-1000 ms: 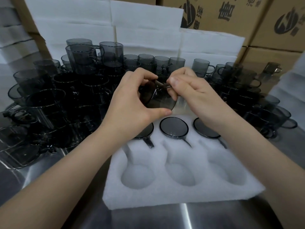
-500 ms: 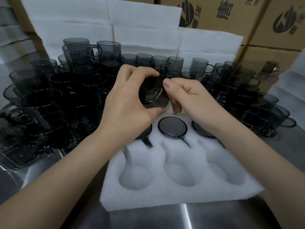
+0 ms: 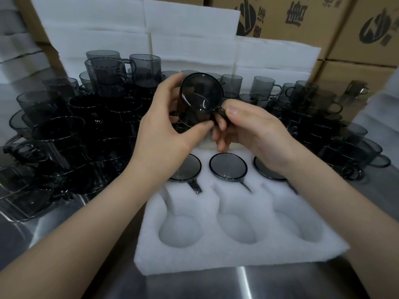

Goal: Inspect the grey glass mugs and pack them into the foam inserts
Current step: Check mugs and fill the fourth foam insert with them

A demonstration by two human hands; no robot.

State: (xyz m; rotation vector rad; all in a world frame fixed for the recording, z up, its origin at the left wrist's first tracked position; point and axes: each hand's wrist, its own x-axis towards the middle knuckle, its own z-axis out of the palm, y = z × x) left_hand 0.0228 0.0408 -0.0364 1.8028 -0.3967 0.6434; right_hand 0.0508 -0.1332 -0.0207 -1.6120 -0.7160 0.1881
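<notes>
A grey glass mug (image 3: 201,93) is held up above the white foam insert (image 3: 233,253), its round base turned toward me. My left hand (image 3: 166,130) grips the mug's body between thumb and fingers. My right hand (image 3: 252,130) pinches its handle at the lower right. The foam insert's back row holds three mugs upside down, among them the middle packed mug (image 3: 228,167). Its front row has three hollow pockets with nothing in them.
Many loose grey mugs crowd the steel table, a left heap (image 3: 71,130) and a right group (image 3: 323,117). White foam sheets (image 3: 190,31) stand stacked behind them. Cardboard boxes (image 3: 302,16) fill the background. Bare steel (image 3: 216,285) lies in front of the insert.
Both hands have turned the held mug, so its round base now faces me. The mug sits slightly higher than before. The packed mugs have not moved.
</notes>
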